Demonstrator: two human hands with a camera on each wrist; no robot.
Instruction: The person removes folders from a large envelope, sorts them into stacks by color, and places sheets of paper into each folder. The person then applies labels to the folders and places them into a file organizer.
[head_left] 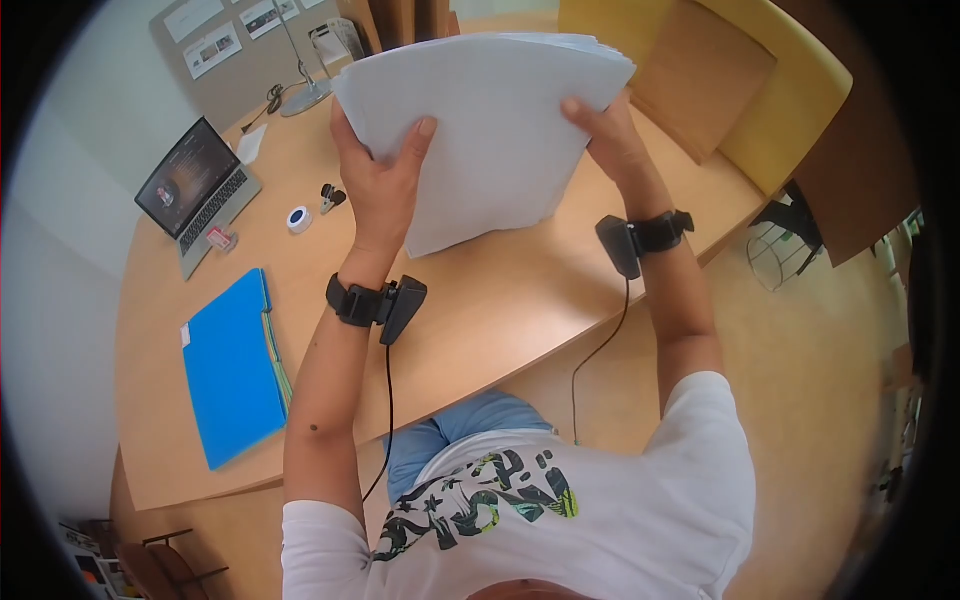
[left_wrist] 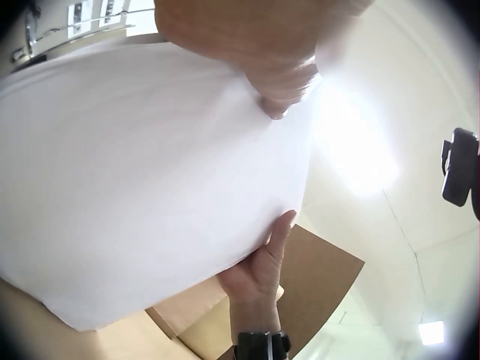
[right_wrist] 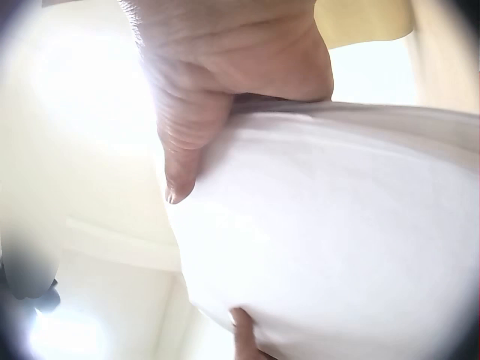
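Observation:
A thick stack of white paper [head_left: 490, 140] is held up over the table, its near face blank. My left hand [head_left: 385, 185] grips its left side, thumb on the near face and fingers behind. On the right side my right hand [head_left: 618, 145] holds it the same way, thumb across the front. Sheets fan slightly along the top edge. In the left wrist view the paper [left_wrist: 150, 172] fills much of the picture, with the right hand [left_wrist: 259, 274] at its far edge. The right wrist view shows the right thumb [right_wrist: 182, 169] pressed on the sheets. Fingers behind the stack are hidden.
On the wooden table [head_left: 480, 310] lie a blue folder [head_left: 235, 370], a laptop [head_left: 195, 190], a small round white object [head_left: 298, 219] and a black clip [head_left: 330, 198]. A lamp base [head_left: 306, 98] stands at the back. A brown envelope [head_left: 705, 80] leans by a yellow chair back [head_left: 810, 80].

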